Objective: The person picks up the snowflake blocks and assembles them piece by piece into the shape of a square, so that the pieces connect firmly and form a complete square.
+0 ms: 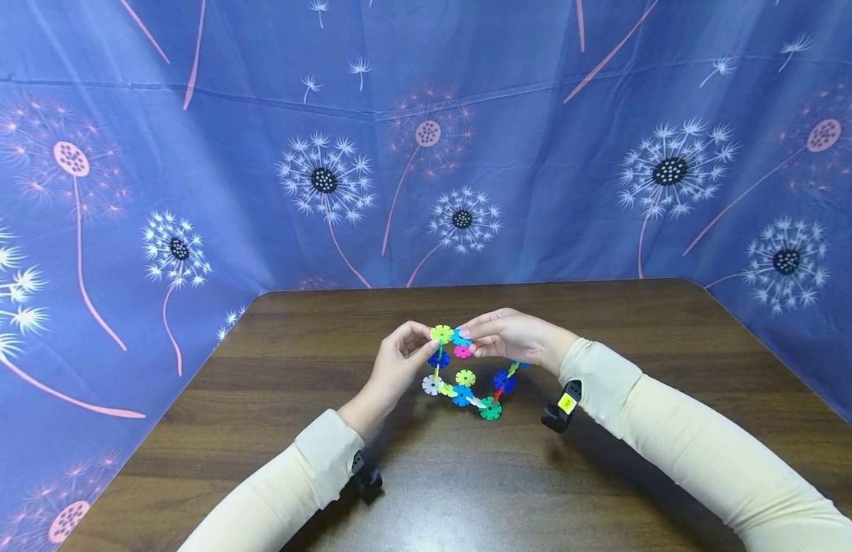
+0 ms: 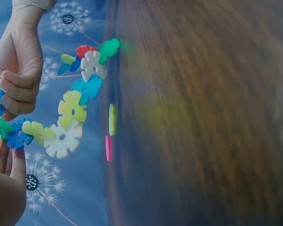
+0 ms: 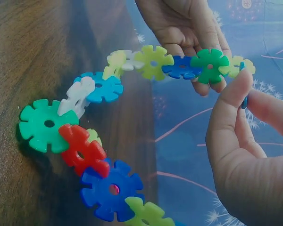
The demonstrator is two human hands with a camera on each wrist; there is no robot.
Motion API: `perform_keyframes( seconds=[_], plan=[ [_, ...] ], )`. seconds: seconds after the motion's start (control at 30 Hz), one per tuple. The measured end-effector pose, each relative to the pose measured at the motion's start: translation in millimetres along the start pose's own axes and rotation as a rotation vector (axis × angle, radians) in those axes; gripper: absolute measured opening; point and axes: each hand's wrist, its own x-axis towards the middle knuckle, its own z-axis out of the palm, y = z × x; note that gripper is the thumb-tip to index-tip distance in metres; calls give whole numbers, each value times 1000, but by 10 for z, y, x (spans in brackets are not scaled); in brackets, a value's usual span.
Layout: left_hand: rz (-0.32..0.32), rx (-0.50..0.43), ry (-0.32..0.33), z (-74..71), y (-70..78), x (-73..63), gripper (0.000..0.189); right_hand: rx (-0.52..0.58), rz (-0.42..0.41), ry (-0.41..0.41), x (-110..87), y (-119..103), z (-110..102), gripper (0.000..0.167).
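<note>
A chain of slotted plastic flower discs hangs in a curve between and below the hands. My left hand (image 1: pixel 396 364) pinches it near its upper end, by a yellow-green disc (image 1: pixel 442 333) and the green disc (image 3: pixel 210 66) beneath. With thumb and forefinger my right hand (image 1: pixel 515 337) pinches a light blue disc (image 1: pixel 461 336) against the yellow-green one's edge; its fingers partly cover it. Lower in the chain come a white disc (image 2: pixel 63 139), another green disc (image 3: pixel 48 125), a red disc (image 3: pixel 84 149) and a dark blue disc (image 3: pixel 112 189). The far end reaches below the right hand.
Two loose discs, one pink (image 1: pixel 462 352) and one yellow-green (image 1: pixel 465 378), lie on the brown wooden table (image 1: pixel 294 368) behind the chain. A blue dandelion-print cloth (image 1: pixel 536 192) hangs beyond the table's back edge. Black cameras (image 1: pixel 558 414) sit at both wrists.
</note>
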Motion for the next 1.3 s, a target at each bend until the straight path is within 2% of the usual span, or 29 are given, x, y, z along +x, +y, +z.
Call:
perform_keyframes(
  seconds=[0.23,0.4,0.63,0.77,0.93,1.07,1.17,1.3],
  plan=[
    [35,103,-9,-4,39,5,18,-23,-16,22,-7,-3,18,17],
    [23,159,2,-5,115,-12,16,-52,-17,36,-22,-31,55,15],
    [0,156,15,2,175,-22,13,-75,-9,50,-54,-68,112,12],
    [29,182,22,4,141,-24,10,-95,-2,71,-62,-73,141,9],
    [77,221,36,18,128,-26,9,-108,14,113,-57,-69,180,18],
    [61,212,47,40,134,-24,9,-114,13,133,-45,-65,220,25],
    [55,220,38,61,258,-60,9,-135,1,124,-49,-67,244,29],
    [71,226,40,65,244,-65,7,-155,11,130,-55,-64,252,28]
  ],
)
